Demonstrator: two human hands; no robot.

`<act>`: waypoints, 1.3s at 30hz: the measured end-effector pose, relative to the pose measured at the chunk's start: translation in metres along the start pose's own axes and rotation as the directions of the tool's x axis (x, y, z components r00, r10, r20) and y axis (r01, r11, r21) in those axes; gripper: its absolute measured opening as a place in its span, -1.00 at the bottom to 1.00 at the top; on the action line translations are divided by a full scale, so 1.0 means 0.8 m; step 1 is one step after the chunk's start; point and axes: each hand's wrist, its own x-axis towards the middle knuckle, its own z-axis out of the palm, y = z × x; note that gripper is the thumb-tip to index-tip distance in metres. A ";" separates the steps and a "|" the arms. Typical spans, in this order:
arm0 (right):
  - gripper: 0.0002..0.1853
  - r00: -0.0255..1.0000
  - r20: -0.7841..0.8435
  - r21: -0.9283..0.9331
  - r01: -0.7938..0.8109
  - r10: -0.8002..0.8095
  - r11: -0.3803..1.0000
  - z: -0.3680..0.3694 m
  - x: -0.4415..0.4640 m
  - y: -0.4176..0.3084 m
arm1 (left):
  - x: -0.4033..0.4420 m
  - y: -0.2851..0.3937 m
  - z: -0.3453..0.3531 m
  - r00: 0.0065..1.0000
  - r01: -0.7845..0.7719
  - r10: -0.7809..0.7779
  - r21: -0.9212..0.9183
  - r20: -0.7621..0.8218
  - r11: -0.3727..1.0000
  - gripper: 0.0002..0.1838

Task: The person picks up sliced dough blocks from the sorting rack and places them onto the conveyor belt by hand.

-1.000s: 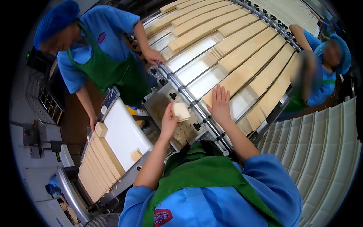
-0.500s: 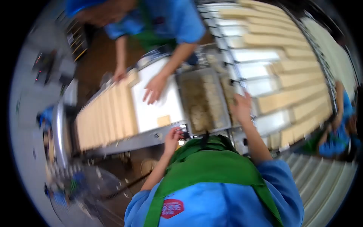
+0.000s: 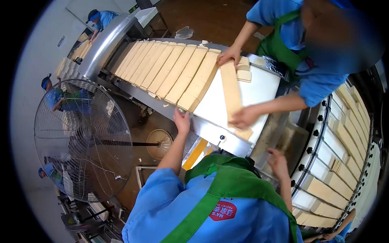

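Observation:
My left hand [image 3: 181, 120] is at the near edge of the belt, fingertips by the end of the last pale dough strip [image 3: 198, 81] in a row. Its fingers are partly spread; I cannot tell if they touch the dough. My right hand [image 3: 278, 162] hangs empty with fingers apart, near the grey bin [image 3: 298, 131] at the belt's end. Across from me, a co-worker's two hands [image 3: 245, 117] hold a single dough strip [image 3: 231, 87] at both ends over the white belt [image 3: 261, 87]. Small dough pieces [image 3: 244, 75] lie beside it.
A second conveyor [image 3: 302, 178] with dough strips [image 3: 328, 188] and black knobs curves along my right. To my left stand a large wire fan [image 3: 87, 137] and its round base [image 3: 159, 143]. A metal machine hood [image 3: 107, 44] spans the belt's far end. Other people work beyond.
My view has turned left. My left hand has come to the dough row's near edge; my right hand has left the second conveyor's side. The co-worker now holds a dough strip.

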 end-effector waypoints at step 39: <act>-0.42 0.967 -0.214 -0.606 -0.019 -0.140 0.795 0.049 0.493 -0.099 | 0.044 0.095 0.007 0.593 -0.478 0.126 0.221 0.796 0.850 0.01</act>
